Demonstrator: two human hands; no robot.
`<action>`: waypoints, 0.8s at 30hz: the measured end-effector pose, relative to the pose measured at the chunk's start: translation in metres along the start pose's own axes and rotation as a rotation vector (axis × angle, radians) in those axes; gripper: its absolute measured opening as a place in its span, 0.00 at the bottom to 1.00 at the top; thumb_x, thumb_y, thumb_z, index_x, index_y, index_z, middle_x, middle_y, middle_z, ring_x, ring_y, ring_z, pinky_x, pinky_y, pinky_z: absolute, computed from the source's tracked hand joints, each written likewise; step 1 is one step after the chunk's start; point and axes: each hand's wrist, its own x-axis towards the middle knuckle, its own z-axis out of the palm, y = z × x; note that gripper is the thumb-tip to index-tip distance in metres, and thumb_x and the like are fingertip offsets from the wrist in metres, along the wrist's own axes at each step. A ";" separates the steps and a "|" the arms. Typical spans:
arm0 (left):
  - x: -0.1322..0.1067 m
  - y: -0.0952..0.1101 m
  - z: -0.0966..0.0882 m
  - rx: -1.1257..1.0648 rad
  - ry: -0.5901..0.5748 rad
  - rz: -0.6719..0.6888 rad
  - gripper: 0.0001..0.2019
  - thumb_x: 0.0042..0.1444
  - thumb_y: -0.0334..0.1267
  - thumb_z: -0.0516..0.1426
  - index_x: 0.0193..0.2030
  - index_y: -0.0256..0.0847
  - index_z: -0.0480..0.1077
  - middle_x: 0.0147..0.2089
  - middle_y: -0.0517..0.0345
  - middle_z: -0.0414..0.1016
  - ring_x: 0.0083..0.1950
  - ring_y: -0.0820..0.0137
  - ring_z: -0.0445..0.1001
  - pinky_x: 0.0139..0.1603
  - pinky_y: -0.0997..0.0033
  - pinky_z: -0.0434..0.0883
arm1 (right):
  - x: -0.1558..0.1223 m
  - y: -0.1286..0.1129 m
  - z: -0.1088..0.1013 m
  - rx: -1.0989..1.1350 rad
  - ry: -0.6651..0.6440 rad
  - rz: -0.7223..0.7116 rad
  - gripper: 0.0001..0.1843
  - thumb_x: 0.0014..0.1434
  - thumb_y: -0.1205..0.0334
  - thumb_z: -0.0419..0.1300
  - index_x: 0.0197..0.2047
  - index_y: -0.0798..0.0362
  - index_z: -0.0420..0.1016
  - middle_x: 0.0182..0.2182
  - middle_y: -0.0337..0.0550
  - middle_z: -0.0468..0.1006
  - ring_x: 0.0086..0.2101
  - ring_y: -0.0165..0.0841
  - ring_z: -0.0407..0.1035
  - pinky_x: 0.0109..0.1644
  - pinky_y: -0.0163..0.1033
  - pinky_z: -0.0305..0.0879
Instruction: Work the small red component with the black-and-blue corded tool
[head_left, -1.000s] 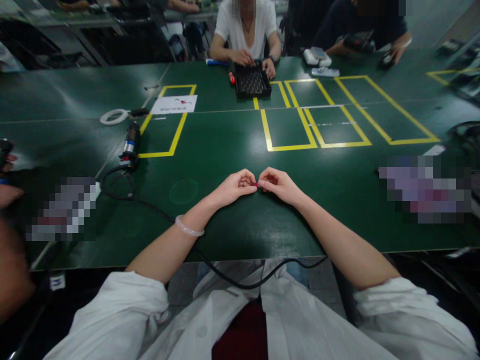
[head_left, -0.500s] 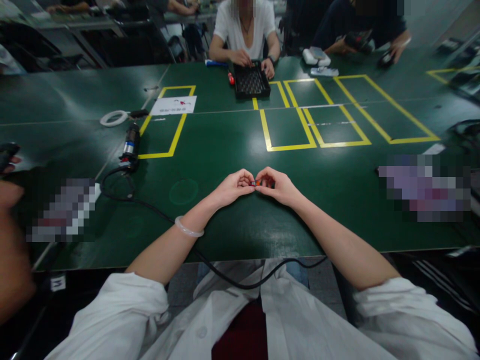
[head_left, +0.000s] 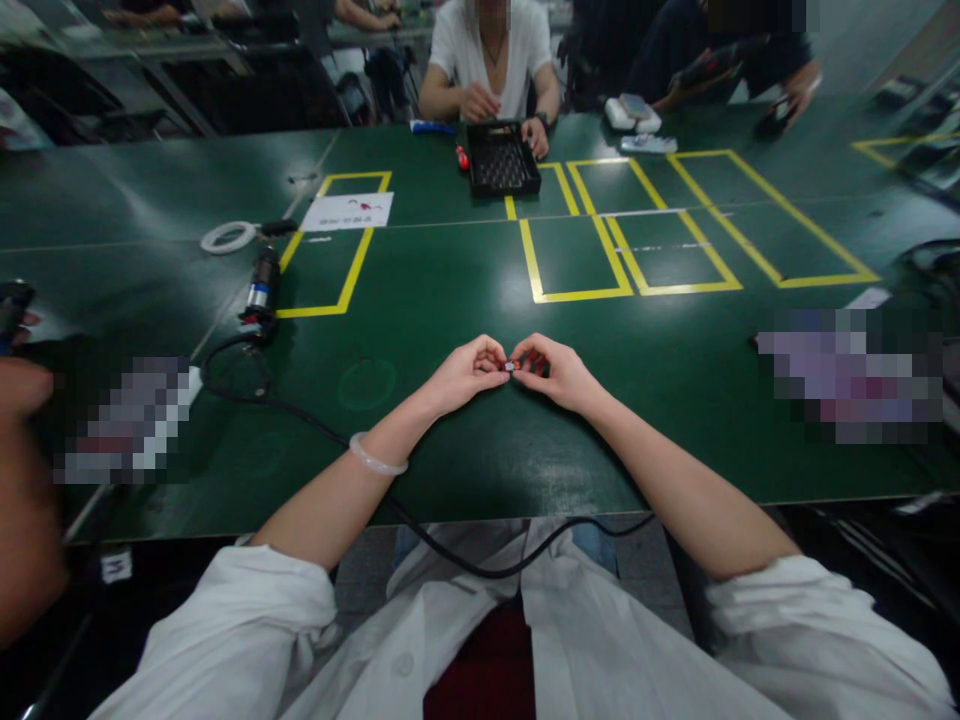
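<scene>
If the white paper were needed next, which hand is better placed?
Likely the left hand: the paper lies ahead on its side, farther from the right hand. Neither looks free: both are at a small part.

Left hand [head_left: 466,370] has room ahead; leftward, a black cable [head_left: 307,412] and what may be a driver [head_left: 260,290] obstruct

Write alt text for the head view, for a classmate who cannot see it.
The left hand and right hand hold a small part between them over a green table. A dark corded device is at left; opposite, a person is behind a black tray.
</scene>
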 end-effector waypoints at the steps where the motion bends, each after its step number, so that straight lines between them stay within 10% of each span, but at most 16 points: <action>1: 0.000 0.000 0.000 -0.001 -0.002 0.002 0.16 0.49 0.36 0.66 0.41 0.35 0.66 0.39 0.58 0.72 0.36 0.77 0.69 0.39 0.75 0.66 | 0.000 0.000 0.000 0.011 0.001 0.016 0.08 0.59 0.62 0.63 0.42 0.52 0.72 0.36 0.41 0.76 0.32 0.30 0.71 0.36 0.37 0.66; 13: -0.006 0.003 -0.016 0.116 0.000 0.025 0.19 0.55 0.41 0.63 0.50 0.35 0.69 0.43 0.52 0.74 0.43 0.70 0.73 0.49 0.67 0.69 | 0.001 0.006 0.000 0.086 0.030 0.107 0.12 0.58 0.60 0.63 0.44 0.53 0.74 0.29 0.39 0.75 0.29 0.30 0.68 0.34 0.36 0.64; 24: -0.046 0.006 -0.105 0.423 0.351 -0.014 0.20 0.59 0.46 0.59 0.53 0.36 0.71 0.53 0.47 0.76 0.53 0.62 0.74 0.58 0.60 0.68 | 0.002 0.005 0.002 0.060 -0.028 0.157 0.11 0.57 0.58 0.64 0.42 0.55 0.75 0.27 0.38 0.74 0.26 0.28 0.65 0.32 0.35 0.62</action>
